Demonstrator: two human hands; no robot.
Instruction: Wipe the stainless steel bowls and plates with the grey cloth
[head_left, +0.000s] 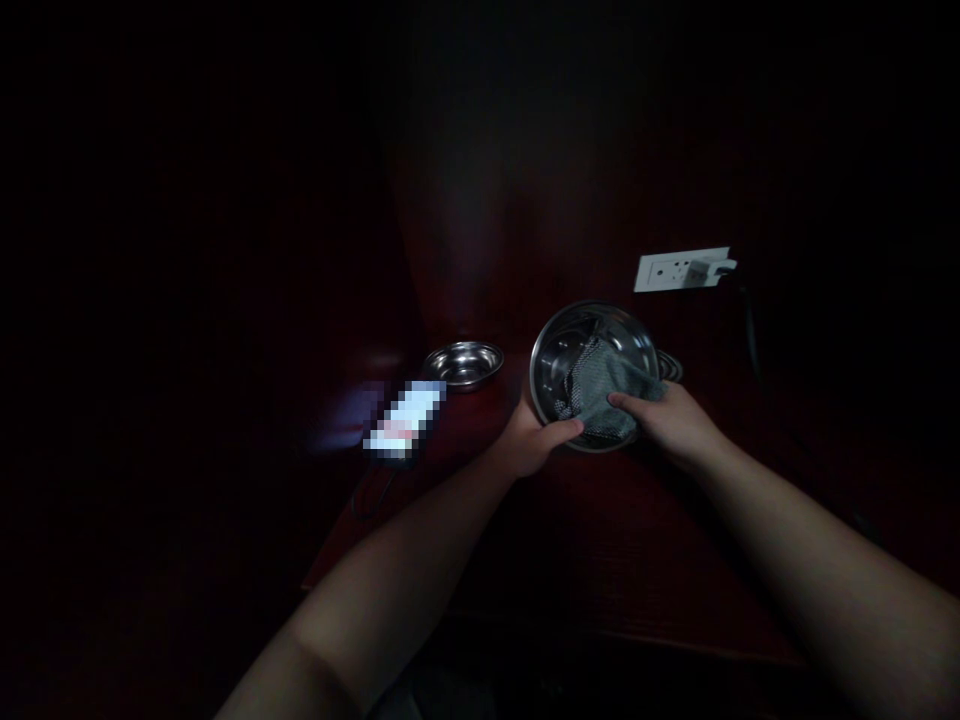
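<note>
My left hand (529, 437) grips a shiny metal bowl (555, 365) by its lower left rim, the thumb lapping over the edge. The bowl is tilted so that its inside faces me. A grey-green cloth (611, 385) lies partly inside the bowl, its patterned part against the inner wall. My right hand (679, 420) is closed on the cloth at the bowl's right side, thumb on top. The fingers of both hands are mostly hidden behind the bowl and cloth.
A smaller metal bowl (463, 365) stands on the dark red table (585, 560) to the left. A lit phone (405, 420), blurred out, is in front of it with a cable. Behind, a wall socket (679, 270) holds a plug. Ringed metal (670, 367) shows behind the held bowl.
</note>
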